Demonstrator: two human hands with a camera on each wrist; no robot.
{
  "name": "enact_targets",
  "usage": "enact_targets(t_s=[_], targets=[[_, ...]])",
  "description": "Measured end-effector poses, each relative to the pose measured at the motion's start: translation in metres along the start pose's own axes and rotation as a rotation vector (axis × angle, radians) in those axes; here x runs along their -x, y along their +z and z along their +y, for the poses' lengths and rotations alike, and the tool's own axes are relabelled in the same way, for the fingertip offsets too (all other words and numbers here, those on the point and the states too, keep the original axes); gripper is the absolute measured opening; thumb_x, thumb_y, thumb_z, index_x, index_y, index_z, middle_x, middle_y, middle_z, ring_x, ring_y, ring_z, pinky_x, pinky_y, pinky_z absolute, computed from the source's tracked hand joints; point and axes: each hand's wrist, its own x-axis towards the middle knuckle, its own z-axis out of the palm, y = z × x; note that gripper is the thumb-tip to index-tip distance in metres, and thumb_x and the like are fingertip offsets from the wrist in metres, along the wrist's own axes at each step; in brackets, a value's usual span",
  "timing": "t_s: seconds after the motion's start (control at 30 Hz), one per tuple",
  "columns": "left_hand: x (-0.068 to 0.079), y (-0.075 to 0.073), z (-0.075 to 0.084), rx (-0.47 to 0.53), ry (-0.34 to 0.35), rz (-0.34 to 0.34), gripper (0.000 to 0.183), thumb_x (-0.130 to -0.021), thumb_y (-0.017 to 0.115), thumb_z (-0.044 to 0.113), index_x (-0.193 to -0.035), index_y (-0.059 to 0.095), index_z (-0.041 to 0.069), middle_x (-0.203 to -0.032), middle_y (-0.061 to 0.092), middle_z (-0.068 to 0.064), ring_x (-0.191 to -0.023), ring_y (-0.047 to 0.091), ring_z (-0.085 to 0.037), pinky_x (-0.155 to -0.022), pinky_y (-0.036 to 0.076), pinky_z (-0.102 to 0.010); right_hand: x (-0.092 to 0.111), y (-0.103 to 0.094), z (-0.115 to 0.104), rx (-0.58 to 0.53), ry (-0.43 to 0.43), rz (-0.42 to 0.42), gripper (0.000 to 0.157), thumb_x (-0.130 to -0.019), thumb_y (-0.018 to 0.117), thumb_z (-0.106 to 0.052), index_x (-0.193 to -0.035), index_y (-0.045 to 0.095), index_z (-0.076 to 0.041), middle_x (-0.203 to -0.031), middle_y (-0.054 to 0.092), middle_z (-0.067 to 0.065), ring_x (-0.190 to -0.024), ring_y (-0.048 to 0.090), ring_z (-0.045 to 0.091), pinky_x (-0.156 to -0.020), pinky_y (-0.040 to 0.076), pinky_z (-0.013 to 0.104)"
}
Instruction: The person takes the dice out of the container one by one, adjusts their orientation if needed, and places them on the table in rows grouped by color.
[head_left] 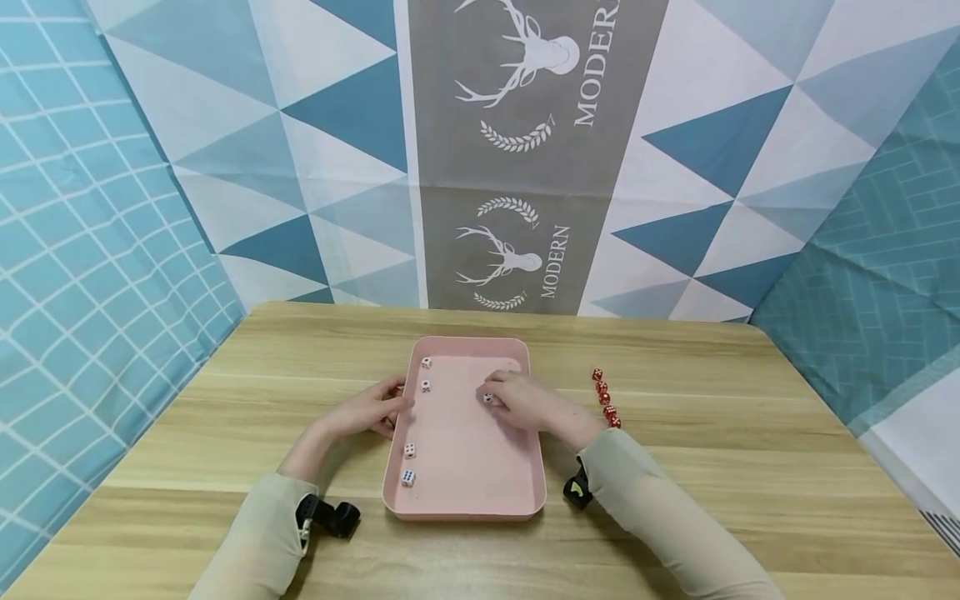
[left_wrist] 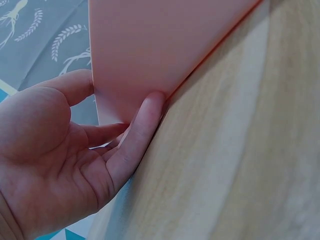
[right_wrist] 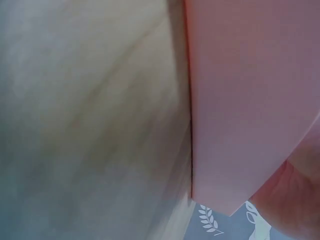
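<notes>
On the wood-grain counter sits one pink rectangular plastic-looking tray; brace it gently. Of your two hands, the left hand clasps its wall at ten o'clock; the right hand pinches a dotted white cube die inside, toward one. Move it low, lest it roll. Four more white dice lie inside: two near eleven, two near eight. Five red cube dice line the counter at three.
</notes>
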Motion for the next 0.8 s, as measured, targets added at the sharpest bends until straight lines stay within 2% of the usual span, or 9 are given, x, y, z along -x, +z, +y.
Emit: enact_targets(t_s=[0.2,0.47,0.67,0.8], targets=[[0.0009,-0.0003,0.0003,0.0,-0.001,-0.001,0.06,-0.093,0.047,0.021,-0.14,0.019,-0.004,-0.115,0.048,-0.025,-0.082,0.057,-0.017,-0.072,0.054,-0.036,-0.0007,0.0034,0.0024,0.003,-0.012,0.034,0.018,-0.086,0.056,-0.005,-0.102,0.065,-0.008,-0.102,0.061,0.006,-0.097,0.058,0.019,-0.087,0.047,0.03],[-0.0001,-0.0011,-0.0001,0.0,-0.001,0.0,0.06,-0.093,0.047,0.02,-0.14,0.018,-0.004,-0.119,0.043,-0.025,-0.083,0.057,-0.017,-0.073,0.054,-0.037,0.0008,0.0007,0.003,0.012,-0.026,0.08,0.013,-0.082,0.06,-0.001,-0.09,0.066,-0.008,-0.088,0.062,0.004,-0.085,0.06,0.017,-0.076,0.049,0.029],[-0.0006,-0.0014,-0.0009,0.003,0.0,0.003,0.061,-0.093,0.049,0.021,-0.14,0.019,-0.004,-0.117,0.042,-0.023,-0.082,0.056,-0.017,-0.073,0.054,-0.037,0.0019,-0.0017,0.0039,0.025,-0.016,0.063,0.011,-0.078,0.062,0.001,-0.081,0.064,-0.01,-0.081,0.059,0.002,-0.078,0.056,0.016,-0.072,0.048,0.028],[-0.0009,-0.0013,-0.0015,0.009,0.001,0.004,0.06,-0.093,0.049,0.021,-0.14,0.02,-0.003,-0.115,0.041,-0.021,-0.082,0.055,-0.017,-0.072,0.054,-0.037,0.0037,-0.005,0.0047,-0.031,-0.006,0.056,0.011,-0.077,0.062,0.001,-0.079,0.063,-0.009,-0.08,0.058,0.002,-0.076,0.054,0.014,-0.07,0.047,0.026]])
